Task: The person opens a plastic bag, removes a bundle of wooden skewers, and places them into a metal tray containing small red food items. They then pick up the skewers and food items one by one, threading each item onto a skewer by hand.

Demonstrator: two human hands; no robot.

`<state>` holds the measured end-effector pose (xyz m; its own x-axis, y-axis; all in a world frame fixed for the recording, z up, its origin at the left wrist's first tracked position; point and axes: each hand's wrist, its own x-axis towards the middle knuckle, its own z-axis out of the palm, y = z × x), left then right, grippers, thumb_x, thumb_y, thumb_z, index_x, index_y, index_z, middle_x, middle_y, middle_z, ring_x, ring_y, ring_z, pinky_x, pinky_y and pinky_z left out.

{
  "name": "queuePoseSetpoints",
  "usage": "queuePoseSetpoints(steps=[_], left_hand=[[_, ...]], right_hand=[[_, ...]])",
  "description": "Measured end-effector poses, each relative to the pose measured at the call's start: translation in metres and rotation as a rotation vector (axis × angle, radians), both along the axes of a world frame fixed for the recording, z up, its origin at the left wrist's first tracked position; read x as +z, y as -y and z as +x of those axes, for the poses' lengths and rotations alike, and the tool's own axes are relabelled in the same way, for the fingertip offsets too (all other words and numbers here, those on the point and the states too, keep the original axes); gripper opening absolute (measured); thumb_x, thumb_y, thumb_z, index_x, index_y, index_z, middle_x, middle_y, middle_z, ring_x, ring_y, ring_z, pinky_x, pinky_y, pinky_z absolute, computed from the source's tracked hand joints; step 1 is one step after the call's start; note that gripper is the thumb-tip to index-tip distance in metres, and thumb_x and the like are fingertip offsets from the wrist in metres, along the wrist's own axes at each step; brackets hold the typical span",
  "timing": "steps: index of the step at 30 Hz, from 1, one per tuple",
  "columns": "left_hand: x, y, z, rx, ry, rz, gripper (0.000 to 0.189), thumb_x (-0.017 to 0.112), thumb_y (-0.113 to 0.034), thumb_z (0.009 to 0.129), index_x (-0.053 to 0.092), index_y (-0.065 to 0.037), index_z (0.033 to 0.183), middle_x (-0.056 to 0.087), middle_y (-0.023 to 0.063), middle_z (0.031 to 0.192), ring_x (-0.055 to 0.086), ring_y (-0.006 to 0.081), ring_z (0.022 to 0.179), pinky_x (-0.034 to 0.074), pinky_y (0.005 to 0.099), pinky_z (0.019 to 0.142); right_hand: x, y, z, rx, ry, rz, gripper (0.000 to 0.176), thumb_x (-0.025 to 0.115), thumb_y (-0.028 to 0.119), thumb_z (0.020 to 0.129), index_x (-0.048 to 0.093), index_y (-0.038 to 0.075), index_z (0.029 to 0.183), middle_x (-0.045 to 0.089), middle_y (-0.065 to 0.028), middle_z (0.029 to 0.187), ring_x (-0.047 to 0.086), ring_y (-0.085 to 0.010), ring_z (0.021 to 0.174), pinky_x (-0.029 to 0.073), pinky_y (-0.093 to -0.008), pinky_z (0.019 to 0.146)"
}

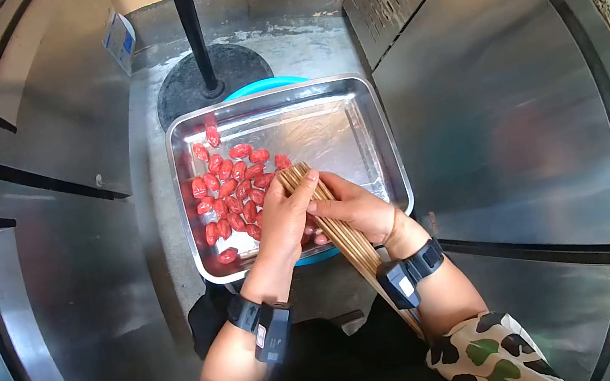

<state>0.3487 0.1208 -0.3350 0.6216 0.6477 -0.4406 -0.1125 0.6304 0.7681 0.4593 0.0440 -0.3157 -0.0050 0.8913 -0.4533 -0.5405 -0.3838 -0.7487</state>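
Observation:
A thick bundle of thin wooden skewers [351,243] slants from above the tray down toward my lap. My left hand [284,210] is closed round its upper end, the thumb lying along the sticks. From the other side my right hand [352,202] grips the same bundle just below. Under both hands is a shallow rectangular metal tray [343,130]. Many glossy red oval pieces, like red dates or small sausages [229,187], lie in its left half; some are hidden behind my hands.
A blue basin [266,85] shows beneath the tray. Behind it stands a black pole [191,31] on a round black base [173,91]. Steel cabinets rise close on the left [83,295] and right [500,91]. Assorted goods crowd the far right edge.

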Motion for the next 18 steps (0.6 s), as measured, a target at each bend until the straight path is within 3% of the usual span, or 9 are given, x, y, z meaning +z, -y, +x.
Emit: queuePoseSetpoints(steps=[3,4,6,12,15,16,18], left_hand=[[0.005,0.005,0.002,-0.090,-0.022,0.085,0.022,0.060,-0.024,0.086,0.052,-0.006,0.095,0.055,0.0012,0.078,0.053,0.0081,0.065,0.042,0.0210,0.052],[0.008,0.006,0.000,-0.149,-0.044,0.096,0.022,0.060,-0.024,0.086,0.052,-0.006,0.096,0.055,0.0007,0.077,0.053,0.0076,0.063,0.042,0.0205,0.050],[0.012,0.010,0.002,-0.178,-0.019,0.125,0.023,0.060,-0.025,0.087,0.052,-0.006,0.097,0.054,-0.0005,0.072,0.051,0.0066,0.056,0.038,0.0198,0.044],[0.030,0.013,0.006,-0.177,0.023,0.017,0.022,0.059,-0.025,0.087,0.052,-0.008,0.099,0.055,-0.0006,0.077,0.053,0.0074,0.061,0.042,0.0192,0.049],[0.008,0.002,0.009,0.009,0.086,-0.009,0.020,0.059,-0.023,0.087,0.051,-0.007,0.096,0.054,0.0004,0.077,0.054,0.0086,0.066,0.045,0.0211,0.054],[0.002,-0.005,0.002,-0.033,0.078,-0.034,0.015,0.059,-0.019,0.087,0.053,-0.008,0.094,0.055,0.0004,0.079,0.055,0.0093,0.073,0.048,0.0224,0.063],[-0.005,-0.011,0.001,-0.031,0.042,-0.059,0.013,0.059,-0.018,0.087,0.054,-0.007,0.093,0.056,0.0010,0.080,0.055,0.0099,0.073,0.049,0.0222,0.064]], right_hand=[[0.002,0.013,0.005,0.065,0.049,-0.049,0.033,0.056,0.019,0.088,0.043,0.002,0.113,0.057,-0.0061,0.079,0.057,-0.0123,0.062,0.050,-0.0241,0.052],[0.001,0.018,0.007,0.081,-0.055,-0.019,0.024,0.056,0.020,0.088,0.048,0.003,0.103,0.056,-0.0042,0.076,0.056,-0.0113,0.060,0.047,-0.0234,0.051],[0.002,0.026,0.006,0.023,-0.111,-0.035,0.020,0.055,0.020,0.089,0.050,0.004,0.101,0.056,-0.0042,0.077,0.056,-0.0116,0.062,0.048,-0.0234,0.052],[0.009,0.029,0.007,-0.054,-0.215,-0.009,0.019,0.055,0.018,0.088,0.052,0.005,0.101,0.056,-0.0039,0.077,0.056,-0.0126,0.061,0.049,-0.0245,0.053],[0.003,0.025,0.017,-0.080,-0.156,-0.048,0.022,0.059,0.019,0.086,0.052,0.006,0.101,0.057,-0.0034,0.075,0.057,-0.0117,0.061,0.050,-0.0242,0.051],[0.000,0.024,0.021,-0.066,-0.077,-0.108,0.024,0.059,0.017,0.084,0.051,0.004,0.103,0.056,-0.0033,0.074,0.057,-0.0123,0.059,0.050,-0.0246,0.050],[-0.003,0.020,0.022,-0.056,-0.062,-0.102,0.025,0.060,0.015,0.083,0.051,0.004,0.104,0.056,-0.0033,0.074,0.057,-0.0126,0.058,0.050,-0.0249,0.050]])
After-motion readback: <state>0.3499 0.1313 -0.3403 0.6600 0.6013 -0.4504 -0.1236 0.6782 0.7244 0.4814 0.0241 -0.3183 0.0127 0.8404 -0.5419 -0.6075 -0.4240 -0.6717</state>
